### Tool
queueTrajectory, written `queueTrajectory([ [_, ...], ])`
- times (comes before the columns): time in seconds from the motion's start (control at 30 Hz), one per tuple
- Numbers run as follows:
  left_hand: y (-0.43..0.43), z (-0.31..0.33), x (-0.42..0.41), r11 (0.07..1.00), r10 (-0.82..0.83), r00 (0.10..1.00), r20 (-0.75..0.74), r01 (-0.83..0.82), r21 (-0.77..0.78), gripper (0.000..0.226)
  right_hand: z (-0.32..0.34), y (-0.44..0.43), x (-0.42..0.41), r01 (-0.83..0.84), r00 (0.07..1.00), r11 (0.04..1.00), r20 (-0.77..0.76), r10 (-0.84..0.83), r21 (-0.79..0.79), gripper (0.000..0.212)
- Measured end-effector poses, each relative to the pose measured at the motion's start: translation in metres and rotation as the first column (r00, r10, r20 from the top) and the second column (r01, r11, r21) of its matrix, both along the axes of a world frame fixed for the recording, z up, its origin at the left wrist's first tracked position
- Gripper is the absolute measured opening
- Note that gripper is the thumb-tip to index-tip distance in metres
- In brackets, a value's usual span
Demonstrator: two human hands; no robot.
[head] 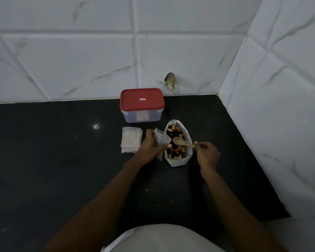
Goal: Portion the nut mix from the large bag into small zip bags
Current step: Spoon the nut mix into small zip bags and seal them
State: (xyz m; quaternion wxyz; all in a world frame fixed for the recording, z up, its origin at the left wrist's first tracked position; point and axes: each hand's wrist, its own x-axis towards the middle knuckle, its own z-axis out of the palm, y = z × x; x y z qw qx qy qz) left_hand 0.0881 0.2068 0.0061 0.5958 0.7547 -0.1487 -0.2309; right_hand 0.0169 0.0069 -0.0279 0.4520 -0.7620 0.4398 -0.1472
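Nut mix (pixel 176 150) sits in the large bag (pixel 178 162), which stands open-mouthed on the dark worktop (pixel 62 160) just in front of the red-lidded box (pixel 142 104). The left hand (pixel 151 145) grips a small zip bag (pixel 161 140) right beside it, fingers curled round thin film. It's light, limp and slippery, so best held near the mouth to keep it gaping. The right hand (pixel 206 151) pinches the wooden spoon (pixel 182 141) by its handle end, and the bowl looks empty over the nuts. Loose pieces will likely roll, so scoop shallow. Spare bags (pixel 131 140) lie stacked to the left.
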Motion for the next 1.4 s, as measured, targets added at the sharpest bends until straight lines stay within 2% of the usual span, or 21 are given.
queueTrajectory([
  [0.07,0.001,-0.002,-0.001,1.0,0.007,1.0,-0.009,-0.007,0.004,0.062,0.006,0.001,-0.001,-0.059,0.995,0.972,-0.092,0.038,-0.228,0.021],
  [0.13,0.002,-0.004,-0.001,1.0,0.019,1.0,-0.017,-0.019,0.002,0.067,0.017,0.007,-0.001,-0.161,0.987,0.924,-0.032,0.159,-0.347,0.018],
  [0.17,0.002,-0.005,-0.001,1.0,0.025,1.0,-0.018,-0.025,-0.001,0.07,0.025,0.013,0.0,-0.239,0.964,0.915,0.031,0.263,-0.326,0.016],
  [0.23,0.002,-0.008,-0.002,0.999,0.036,0.999,0.002,-0.036,0.001,0.073,0.036,0.029,0.003,-0.401,0.895,0.906,0.155,0.419,-0.133,0.01],
  [0.33,0.002,-0.012,-0.005,0.999,0.044,0.998,0.052,-0.046,0.023,0.077,0.042,0.05,0.004,-0.55,0.823,0.83,0.233,0.518,0.096,0.012],
  [0.37,0.004,-0.016,-0.006,0.999,0.04,0.998,0.051,-0.041,0.016,0.08,0.04,0.055,0.006,-0.581,0.804,0.806,0.238,0.545,0.116,0.014],
  [0.43,0.011,-0.018,-0.009,1.0,0.025,0.999,0.027,-0.025,0.01,0.088,0.036,0.06,0.007,-0.626,0.768,0.777,0.215,0.603,0.057,0.01],
  [0.47,0.015,-0.018,-0.013,1.0,0.022,1.0,0.011,-0.022,0.018,0.092,0.032,0.062,0.009,-0.631,0.765,0.775,0.207,0.61,0.047,0.011],
  [0.53,0.024,-0.019,-0.022,0.999,0.033,0.999,-0.036,-0.034,-0.011,0.087,0.028,0.066,0.011,-0.606,0.79,0.785,0.218,0.573,0.131,0.013],
  [0.63,0.037,-0.018,-0.032,0.986,0.104,0.985,-0.137,-0.12,-0.113,0.049,0.024,0.073,0.014,-0.595,0.803,0.763,0.222,0.553,0.253,0.013],
  [0.73,0.049,-0.019,-0.032,0.962,0.173,0.959,-0.225,-0.214,-0.171,0.026,0.017,0.085,0.015,-0.54,0.841,0.723,0.257,0.475,0.431,0.019],
  [0.8,0.056,-0.022,-0.03,0.95,0.232,0.948,-0.217,-0.268,-0.157,0.022,0.012,0.095,0.013,-0.488,0.873,0.679,0.291,0.392,0.548,0.021],
  [0.87,0.063,-0.028,-0.028,0.951,0.266,0.948,-0.173,-0.287,-0.112,0.024,0.007,0.104,0.012,-0.458,0.889,0.662,0.29,0.355,0.593,0.02],
  [1.03,0.071,-0.034,-0.03,0.949,0.281,0.945,-0.168,-0.299,-0.097,0.021,-0.006,0.121,0.013,-0.456,0.887,0.65,0.247,0.391,0.607,0.019],
  [1.2,0.075,-0.041,-0.033,0.95,0.287,0.942,-0.175,-0.303,-0.071,0.017,-0.014,0.126,0.007,-0.454,0.891,0.666,0.288,0.351,0.592,0.02],
  [1.4,0.081,-0.05,-0.029,0.967,0.235,0.963,-0.131,-0.245,-0.063,0.025,-0.02,0.129,0.007,-0.469,0.883,0.689,0.317,0.347,0.552,0.017],
])
